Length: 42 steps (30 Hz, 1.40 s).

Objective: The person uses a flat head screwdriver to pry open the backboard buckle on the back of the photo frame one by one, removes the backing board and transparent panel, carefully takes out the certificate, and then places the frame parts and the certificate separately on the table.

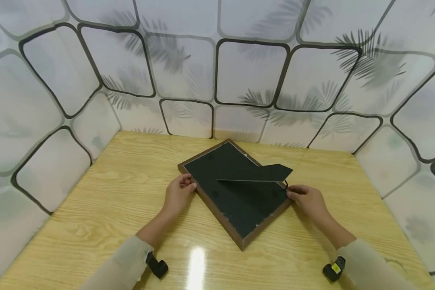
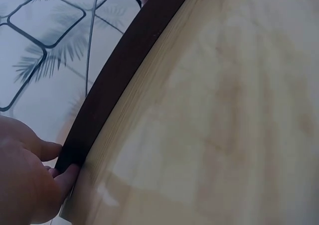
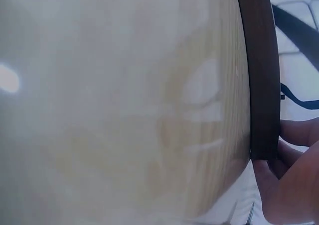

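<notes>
A picture frame (image 1: pixel 235 205) with a brown rim lies back side up on the table, turned so one corner points toward me. Its black backing has a fold-out stand (image 1: pixel 259 174) raised off it, joined near the right side by a short dark strap (image 1: pixel 286 184). My left hand (image 1: pixel 177 194) pinches the left side of the rim between thumb and fingers. At the right corner, my right hand (image 1: pixel 309 201) grips the rim close to the strap. Both wrist views show the frame's dark side edge (image 2: pixel 112 85) held between thumb and fingers.
The pale wood table (image 1: pixel 130 169) extends around the frame on all sides. A patterned curtain (image 1: pixel 188 72) with dark outlines and leaf prints encloses the table's back and sides. A bright light reflection lies on the tabletop near the front.
</notes>
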Available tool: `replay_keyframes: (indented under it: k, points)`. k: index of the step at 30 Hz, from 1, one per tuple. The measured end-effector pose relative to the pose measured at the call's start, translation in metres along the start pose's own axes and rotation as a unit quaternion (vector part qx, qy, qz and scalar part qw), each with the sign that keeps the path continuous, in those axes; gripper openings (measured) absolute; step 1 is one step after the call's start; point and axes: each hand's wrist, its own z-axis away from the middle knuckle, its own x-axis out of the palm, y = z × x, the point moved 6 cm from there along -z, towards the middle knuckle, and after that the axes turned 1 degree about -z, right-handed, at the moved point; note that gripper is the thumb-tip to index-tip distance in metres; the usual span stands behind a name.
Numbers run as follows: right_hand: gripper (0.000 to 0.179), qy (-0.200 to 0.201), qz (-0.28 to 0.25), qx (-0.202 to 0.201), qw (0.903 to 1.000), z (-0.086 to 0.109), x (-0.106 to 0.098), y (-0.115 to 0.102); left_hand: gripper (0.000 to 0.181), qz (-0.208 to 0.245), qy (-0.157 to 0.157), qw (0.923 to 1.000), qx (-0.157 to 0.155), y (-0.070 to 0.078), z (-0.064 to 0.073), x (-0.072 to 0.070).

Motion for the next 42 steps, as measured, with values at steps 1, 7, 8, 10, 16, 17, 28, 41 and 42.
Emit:
replay_keyframes:
  k: [1,7,8,10,16,17,28,41,42]
  points:
    - [0.042,-0.001,0.003,0.001,1.0000,0.003,0.002,-0.001,0.041,0.001,0.001,1.0000,0.000,0.000,-0.002,-0.001]
    - [0.039,-0.006,0.030,0.013,0.9994,0.022,0.010,-0.007,0.035,-0.009,0.012,0.9999,0.007,0.002,-0.019,-0.004]
    - [0.040,-0.010,0.034,0.016,0.9992,0.025,0.011,-0.008,0.034,-0.011,0.013,0.9998,0.009,0.003,-0.022,-0.004]
    - [0.040,-0.018,0.037,0.022,0.9989,0.030,0.014,-0.010,0.033,-0.015,0.013,0.9997,0.011,0.004,-0.027,-0.005]
    - [0.037,-0.022,0.033,0.012,0.9991,0.046,0.023,-0.019,0.030,-0.015,0.022,0.9996,0.010,0.007,-0.038,-0.004]
    - [0.037,-0.026,0.030,0.013,0.9991,0.048,0.024,-0.020,0.030,-0.016,0.024,0.9995,0.011,0.008,-0.038,-0.004]
    - [0.034,-0.073,0.012,-0.041,0.9964,0.013,0.021,-0.025,0.042,-0.023,-0.005,0.9997,-0.001,0.011,-0.006,0.002]
    - [0.047,-0.120,-0.095,-0.034,0.9876,-0.029,0.035,-0.024,0.051,-0.020,-0.048,0.9986,0.001,0.011,0.043,0.007]
    - [0.046,-0.119,-0.097,-0.034,0.9876,-0.030,0.036,-0.024,0.052,-0.021,-0.046,0.9987,0.004,0.011,0.044,0.007]
